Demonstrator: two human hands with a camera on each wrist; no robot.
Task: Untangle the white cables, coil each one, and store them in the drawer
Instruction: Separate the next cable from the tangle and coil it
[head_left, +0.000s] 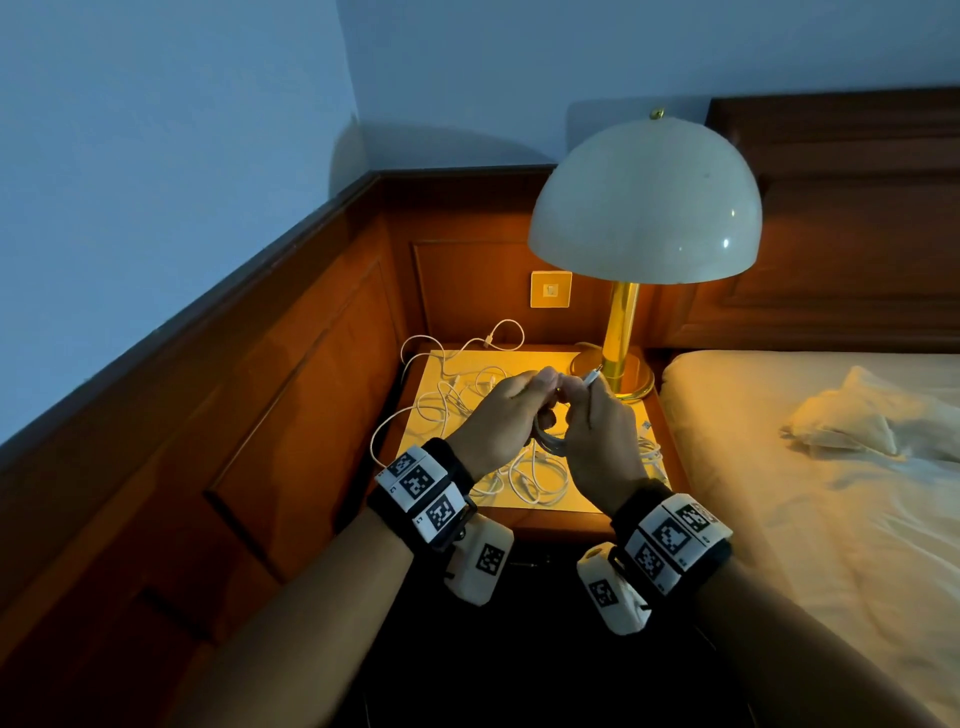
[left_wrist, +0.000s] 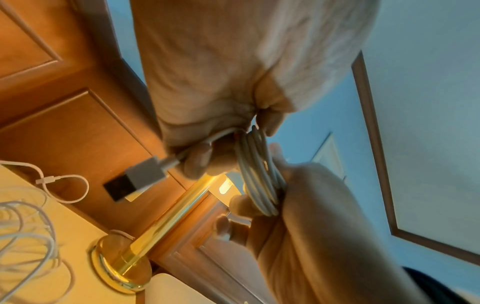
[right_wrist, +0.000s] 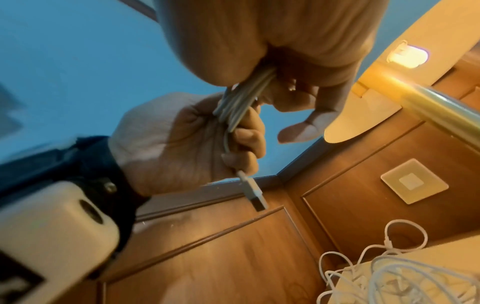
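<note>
Both hands meet above the nightstand (head_left: 566, 499) around one coiled white cable (head_left: 551, 442). My left hand (head_left: 540, 387) grips the coil (right_wrist: 237, 107), and the cable's USB plug (left_wrist: 137, 181) sticks out below its fingers. My right hand (head_left: 574, 389) holds the other side of the coil (left_wrist: 257, 176); a small connector end (head_left: 592, 375) pokes up from it. A tangle of loose white cables (head_left: 467, 405) lies on the nightstand top under and left of the hands. The tangle (right_wrist: 405, 275) also hangs over the table's edges. No drawer shows in any view.
A lit brass lamp (head_left: 644, 208) stands at the nightstand's back right, its base (head_left: 623, 376) close beyond my right hand. Wood panelling with a wall switch (head_left: 550, 289) closes the back and left. The bed (head_left: 831, 493) lies to the right.
</note>
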